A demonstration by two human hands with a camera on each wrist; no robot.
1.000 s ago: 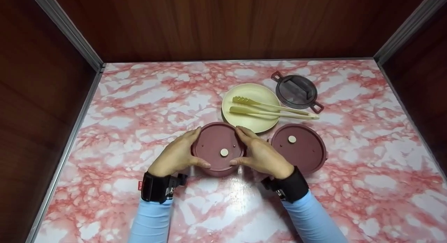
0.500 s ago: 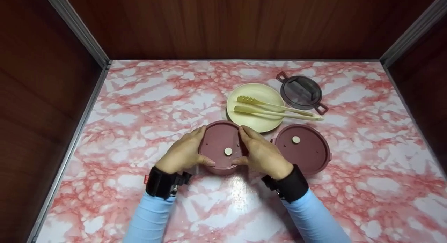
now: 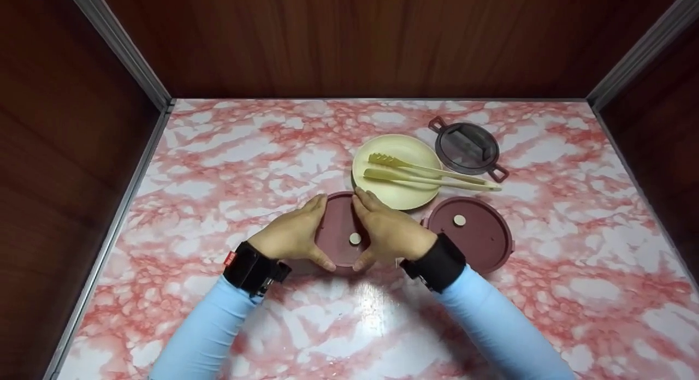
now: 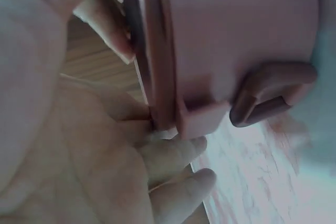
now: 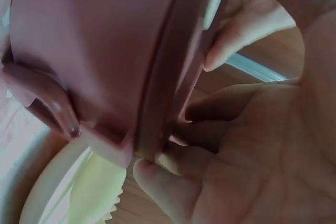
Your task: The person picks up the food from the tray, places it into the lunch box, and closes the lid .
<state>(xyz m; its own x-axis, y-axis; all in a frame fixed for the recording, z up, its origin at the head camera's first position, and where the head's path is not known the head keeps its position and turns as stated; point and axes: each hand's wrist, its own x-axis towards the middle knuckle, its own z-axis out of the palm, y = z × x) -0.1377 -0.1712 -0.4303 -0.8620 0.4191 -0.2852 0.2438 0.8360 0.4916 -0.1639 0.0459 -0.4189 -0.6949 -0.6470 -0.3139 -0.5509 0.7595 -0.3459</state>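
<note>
A dusky pink pot (image 4: 236, 19) with its matching lid (image 3: 338, 221) on top stands in the lower middle of the head view. The lid carries a small cream knob (image 3: 355, 239). My left hand (image 3: 292, 232) grips the lid's left rim, thumb at the near side and fingers towards the back. From the other side my right hand (image 3: 390, 230) holds the rim the same way, covering part of the lid. In both wrist views fingertips touch the lid's edge. A looped side handle (image 4: 273, 95) of the pot shows below the lid.
Behind the pot lies a pale yellow pan or plate (image 3: 377, 194) with light green tongs (image 3: 431, 180) across it. A dark see-through lid (image 3: 467, 148) with two handles is at the back right. Another pink lidded pot (image 3: 472, 243) stands right of my right hand.
My right hand has shifted left, covering more of the lid. Both thumbs have come closer together at its near edge, and my forearms angle outward more. The other items stay put.
</note>
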